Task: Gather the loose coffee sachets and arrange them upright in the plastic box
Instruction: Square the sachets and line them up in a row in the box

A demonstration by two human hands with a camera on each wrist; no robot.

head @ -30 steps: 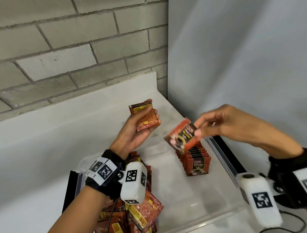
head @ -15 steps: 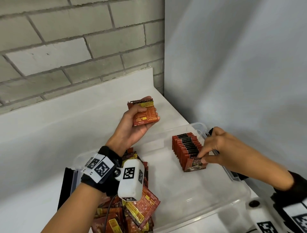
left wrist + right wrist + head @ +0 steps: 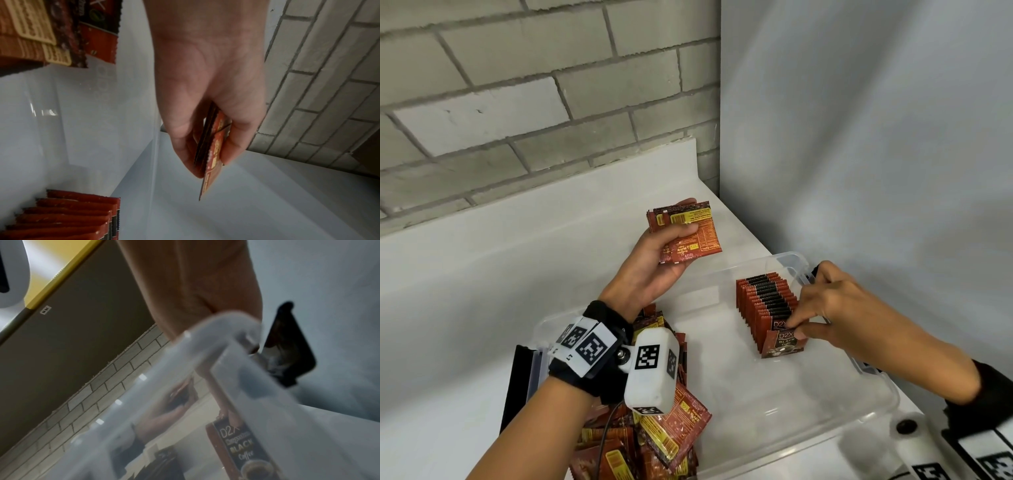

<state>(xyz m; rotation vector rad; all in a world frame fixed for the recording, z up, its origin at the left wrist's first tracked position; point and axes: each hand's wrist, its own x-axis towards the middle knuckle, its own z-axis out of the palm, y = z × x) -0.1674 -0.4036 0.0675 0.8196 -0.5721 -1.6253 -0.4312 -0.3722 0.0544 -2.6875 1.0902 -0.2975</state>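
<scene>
A clear plastic box (image 3: 789, 261) lies on the white counter. Inside it, near the right wall, stands a row of upright red-and-black sachets (image 3: 763, 301). My right hand (image 3: 796, 329) pinches the top of the front sachet (image 3: 782, 346), marked D2X, which stands against the row; the right wrist view shows that sachet (image 3: 242, 447) through the box wall. My left hand (image 3: 685, 230) is raised over the box's far left side and grips a small stack of sachets (image 3: 695, 236), seen edge-on in the left wrist view (image 3: 211, 146).
A heap of loose sachets (image 3: 654, 438) fills the box's left end under my left wrist. A brick wall stands behind the counter and a white wall close on the right. A black clip (image 3: 287, 345) sits on the box's right rim.
My right hand has carried a sachet down from above the box to the front of the upright row. My left hand keeps its stack, now turned flatter towards me.
</scene>
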